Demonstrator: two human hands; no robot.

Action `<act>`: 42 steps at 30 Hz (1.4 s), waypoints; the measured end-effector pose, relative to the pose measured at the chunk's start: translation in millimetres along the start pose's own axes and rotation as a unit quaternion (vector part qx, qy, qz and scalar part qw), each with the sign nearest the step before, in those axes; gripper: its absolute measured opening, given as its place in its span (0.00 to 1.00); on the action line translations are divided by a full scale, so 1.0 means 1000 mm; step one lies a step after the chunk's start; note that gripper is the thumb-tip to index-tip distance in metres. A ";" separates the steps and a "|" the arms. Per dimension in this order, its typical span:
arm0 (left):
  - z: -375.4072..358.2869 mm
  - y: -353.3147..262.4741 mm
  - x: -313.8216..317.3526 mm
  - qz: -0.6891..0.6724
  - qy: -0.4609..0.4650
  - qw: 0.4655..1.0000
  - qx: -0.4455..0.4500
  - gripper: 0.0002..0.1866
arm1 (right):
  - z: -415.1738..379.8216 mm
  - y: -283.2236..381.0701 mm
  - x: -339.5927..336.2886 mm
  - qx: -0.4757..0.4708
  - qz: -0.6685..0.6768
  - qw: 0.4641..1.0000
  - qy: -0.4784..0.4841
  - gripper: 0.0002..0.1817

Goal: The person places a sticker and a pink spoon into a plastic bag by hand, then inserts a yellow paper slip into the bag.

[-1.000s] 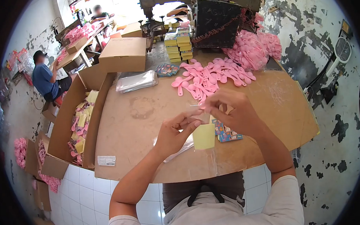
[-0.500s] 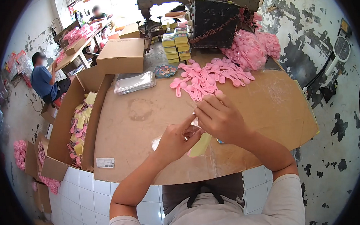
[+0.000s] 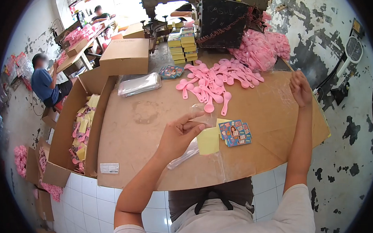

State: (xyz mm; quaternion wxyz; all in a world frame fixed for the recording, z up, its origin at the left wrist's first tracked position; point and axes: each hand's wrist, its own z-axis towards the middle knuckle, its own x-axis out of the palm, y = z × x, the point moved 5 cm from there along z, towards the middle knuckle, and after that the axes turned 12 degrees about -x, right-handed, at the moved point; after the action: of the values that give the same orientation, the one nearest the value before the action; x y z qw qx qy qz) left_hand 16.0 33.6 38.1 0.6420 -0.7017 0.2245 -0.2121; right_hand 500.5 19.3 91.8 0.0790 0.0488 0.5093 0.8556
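Note:
My left hand pinches a small clear plastic bag with a pale yellow card in its lower part. The bag is held above the cardboard-covered table. Well off to the right, my right hand is raised near the table's edge, fingers curled closed; whatever they hold, if anything, cannot be made out. Just right of the bag lie printed cards with blue picture faces. Flat clear bags lie under my left hand. Beyond it spreads a loose pile of pink plastic spoons.
At left stands a long open carton with packed spoons and yellow cards. A closed box, a stack of clear bags and card stacks are farther back. A bulging bag of spoons sits behind. Two people sit at far left.
My right hand has left the bag and swung far out to the right. My left hand keeps hold of the bag. The printed cards on the table have come into view.

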 end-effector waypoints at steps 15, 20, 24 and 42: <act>0.011 0.018 -0.001 0.019 -0.040 0.999 0.020 0.13 | -0.062 0.013 0.215 -0.067 -0.195 0.948 0.243 0.19; 0.010 0.022 -0.004 0.010 -0.072 0.997 0.000 0.14 | -0.075 -0.001 0.278 -0.014 -0.060 0.945 0.322 0.18; 0.010 0.017 -0.004 -0.033 -0.076 0.997 0.003 0.14 | -0.068 -0.030 0.277 0.035 0.082 0.955 0.282 0.14; 0.015 0.029 -0.006 0.007 -0.037 0.999 0.027 0.14 | -0.070 -0.044 0.248 0.039 0.072 0.968 0.239 0.10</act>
State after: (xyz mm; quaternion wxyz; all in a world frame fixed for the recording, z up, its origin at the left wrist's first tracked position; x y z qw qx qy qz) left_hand 19.0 47.2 8.2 0.6703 -0.6897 0.1996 -0.1873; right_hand 249.0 25.3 20.7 -0.1090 -0.1176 0.5414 0.8253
